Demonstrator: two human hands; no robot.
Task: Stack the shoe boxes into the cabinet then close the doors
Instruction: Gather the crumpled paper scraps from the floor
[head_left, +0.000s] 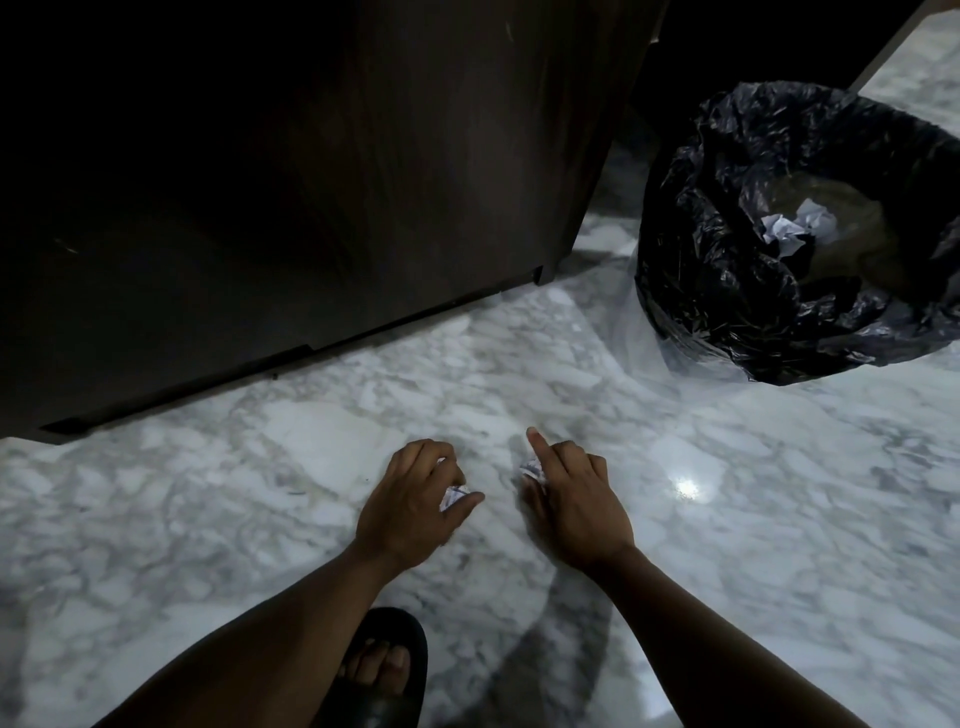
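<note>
No shoe box is in view. A dark wooden cabinet (291, 187) fills the upper left, its front panel reaching almost to the marble floor. My left hand (410, 501) hovers low over the floor, its fingers closed around a small crumpled paper ball (453, 496). Just to its right, my right hand (571, 504) grips another crumpled paper ball (531, 471) while its index finger points forward. Both hands are in front of the cabinet's lower edge.
A bin lined with a black plastic bag (727, 291) stands at the upper right, with crumpled paper (800, 228) inside. The grey-white marble floor (753, 519) spreads all around. My foot in a dark sandal (384, 670) is at the bottom centre.
</note>
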